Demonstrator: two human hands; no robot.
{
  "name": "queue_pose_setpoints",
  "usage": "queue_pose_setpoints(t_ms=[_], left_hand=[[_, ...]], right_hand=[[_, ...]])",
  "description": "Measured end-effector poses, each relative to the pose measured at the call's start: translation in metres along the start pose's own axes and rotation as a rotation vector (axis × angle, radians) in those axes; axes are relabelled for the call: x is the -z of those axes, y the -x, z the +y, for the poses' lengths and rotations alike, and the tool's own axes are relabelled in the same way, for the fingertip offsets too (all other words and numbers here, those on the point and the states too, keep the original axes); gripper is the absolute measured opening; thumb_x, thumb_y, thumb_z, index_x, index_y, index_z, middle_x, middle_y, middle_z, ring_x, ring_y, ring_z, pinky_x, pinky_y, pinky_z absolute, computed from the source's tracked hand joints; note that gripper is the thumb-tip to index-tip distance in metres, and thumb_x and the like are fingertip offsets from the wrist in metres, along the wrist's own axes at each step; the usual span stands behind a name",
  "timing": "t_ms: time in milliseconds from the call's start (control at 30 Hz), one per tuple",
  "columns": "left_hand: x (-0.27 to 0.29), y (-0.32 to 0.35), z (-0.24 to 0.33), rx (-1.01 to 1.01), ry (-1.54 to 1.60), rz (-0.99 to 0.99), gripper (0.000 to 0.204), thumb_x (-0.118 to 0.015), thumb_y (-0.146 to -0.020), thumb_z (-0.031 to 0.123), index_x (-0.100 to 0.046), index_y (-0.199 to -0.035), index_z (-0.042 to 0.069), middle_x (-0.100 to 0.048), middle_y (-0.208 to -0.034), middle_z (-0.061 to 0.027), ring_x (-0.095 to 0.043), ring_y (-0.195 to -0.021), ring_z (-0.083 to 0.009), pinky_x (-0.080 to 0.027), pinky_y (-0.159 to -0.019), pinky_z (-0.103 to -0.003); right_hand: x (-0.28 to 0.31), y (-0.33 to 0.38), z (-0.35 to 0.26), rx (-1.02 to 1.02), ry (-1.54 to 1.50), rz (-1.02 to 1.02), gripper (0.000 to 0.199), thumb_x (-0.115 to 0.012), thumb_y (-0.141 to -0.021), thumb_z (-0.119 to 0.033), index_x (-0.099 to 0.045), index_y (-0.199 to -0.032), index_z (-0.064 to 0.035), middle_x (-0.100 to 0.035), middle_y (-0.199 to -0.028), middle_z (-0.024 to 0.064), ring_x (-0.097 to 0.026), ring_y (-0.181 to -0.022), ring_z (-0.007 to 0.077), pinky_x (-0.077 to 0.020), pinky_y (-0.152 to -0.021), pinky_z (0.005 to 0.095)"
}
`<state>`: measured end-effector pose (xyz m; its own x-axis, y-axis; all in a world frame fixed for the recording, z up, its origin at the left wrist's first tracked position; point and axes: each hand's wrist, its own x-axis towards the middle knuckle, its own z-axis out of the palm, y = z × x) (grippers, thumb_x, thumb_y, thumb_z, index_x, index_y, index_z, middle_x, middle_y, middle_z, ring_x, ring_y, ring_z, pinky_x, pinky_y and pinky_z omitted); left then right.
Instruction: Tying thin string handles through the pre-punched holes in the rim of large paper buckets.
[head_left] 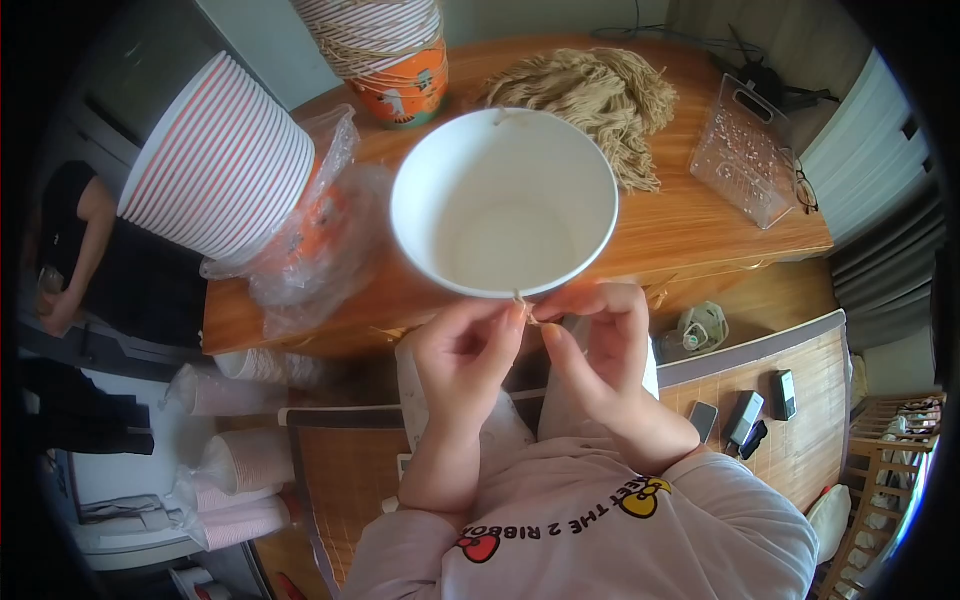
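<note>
A large white paper bucket [596, 215] stands at the front edge of the wooden table, its open mouth toward me. At its near rim a short end of tan cord [520, 300] sticks up. My left hand [462, 358] pinches the cord between thumb and forefinger. My right hand [606, 350] meets it from the other side, thumb and fingertips closed on the same cord. Another bit of tan cord [508, 118] shows at the far rim. Behind the bucket lies a loose heap of tan cords [590, 85].
A tall stack of paper buckets [225, 165] in clear plastic leans at the left. Behind it, another stack [400, 75] has cords looped around it. A clear plastic box [745, 150] and eyeglasses [806, 192] sit at the right. A person's arm [88, 240] shows far left.
</note>
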<state>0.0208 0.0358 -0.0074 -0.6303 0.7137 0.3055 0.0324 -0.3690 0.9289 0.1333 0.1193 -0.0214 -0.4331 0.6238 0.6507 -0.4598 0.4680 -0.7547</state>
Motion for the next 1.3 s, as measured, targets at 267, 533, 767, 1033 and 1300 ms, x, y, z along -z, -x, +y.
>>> queue_pose_setpoints(t_ms=[267, 533, 767, 1033, 1300], left_hand=[[-0.002, 0.004, -0.004, -0.211, -0.186, 0.025, 0.009, -0.068, -0.086, -0.001, -0.07, -0.095, -0.005, -0.069, -0.079, -0.0038, -0.057, -0.063, -0.0035, -0.042, -0.056, -0.017], [-0.001, 0.0, 0.004, -0.086, -0.093, 0.028, 0.009, -0.07, -0.086, 0.004, -0.07, -0.089, -0.005, -0.067, -0.071, -0.0013, -0.055, -0.059, -0.0025, -0.04, -0.053, -0.017], [-0.003, -0.001, 0.01, -0.06, -0.142, 0.079, 0.01, -0.073, -0.086, 0.005, -0.071, -0.086, -0.005, -0.064, -0.067, 0.0011, -0.053, -0.059, -0.0009, -0.039, -0.053, -0.017], [-0.007, -0.001, 0.009, -0.049, -0.133, 0.07, 0.012, -0.073, -0.086, 0.005, -0.07, -0.088, -0.006, -0.064, -0.069, 0.0013, -0.053, -0.062, -0.0009, -0.04, -0.056, -0.016], [-0.013, -0.003, 0.014, -0.102, -0.196, 0.116, 0.009, -0.073, -0.086, 0.004, -0.07, -0.086, -0.005, -0.065, -0.068, 0.0011, -0.054, -0.06, -0.0005, -0.041, -0.053, -0.016]], right_hand=[[-0.004, -0.005, -0.008, -0.07, 0.041, -0.011, 0.031, -0.066, -0.087, 0.004, -0.044, -0.108, -0.0016, -0.064, -0.1, 0.0113, -0.063, -0.092, 0.0141, -0.0491, -0.082, 0.0254], [-0.003, 0.003, -0.007, 0.008, 0.237, 0.02, 0.035, -0.076, -0.074, 0.001, -0.055, -0.101, -0.0064, -0.068, -0.094, 0.0034, -0.062, -0.082, 0.018, -0.0393, -0.082, 0.0309], [-0.005, -0.01, -0.011, 0.27, 0.561, 0.044, 0.04, -0.082, -0.066, -0.005, -0.065, -0.102, -0.0089, -0.067, -0.086, -0.0011, -0.058, -0.075, 0.0168, -0.0351, -0.075, 0.0314], [-0.008, -0.01, -0.011, 0.313, 0.681, 0.081, 0.028, -0.083, -0.064, -0.008, -0.07, -0.089, -0.0124, -0.063, -0.079, -0.0035, -0.055, -0.07, 0.0157, -0.0342, -0.072, 0.0305], [-0.005, -0.013, -0.012, 0.309, 0.713, 0.069, 0.026, -0.083, -0.064, -0.009, -0.068, -0.086, -0.0122, -0.062, -0.077, -0.0026, -0.054, -0.068, 0.0161, -0.0332, -0.07, 0.0309]])
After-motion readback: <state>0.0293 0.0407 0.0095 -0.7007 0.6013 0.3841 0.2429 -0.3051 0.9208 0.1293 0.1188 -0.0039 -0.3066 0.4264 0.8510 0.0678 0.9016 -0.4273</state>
